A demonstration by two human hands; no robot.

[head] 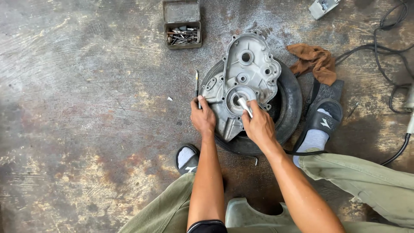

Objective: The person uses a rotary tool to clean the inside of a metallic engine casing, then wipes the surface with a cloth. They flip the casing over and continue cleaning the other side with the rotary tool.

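Note:
A grey cast-metal engine cover (248,73) lies on a small black tyre (290,103) on the concrete floor. My right hand (257,126) grips a short silvery metal tool (244,106) whose tip points into the cover's round central bore. At the cover's left edge my left hand (202,117) rests, its fingers closed around the lower end of a thin dark pen-like tool (197,84) that sticks up away from me.
A small open metal box (182,26) of bits sits at the top. A brown rag (316,61) lies right of the tyre. Black cables (390,47) run along the right. My slippered feet (321,125) flank the tyre, and a grey object (323,6) lies at the top right.

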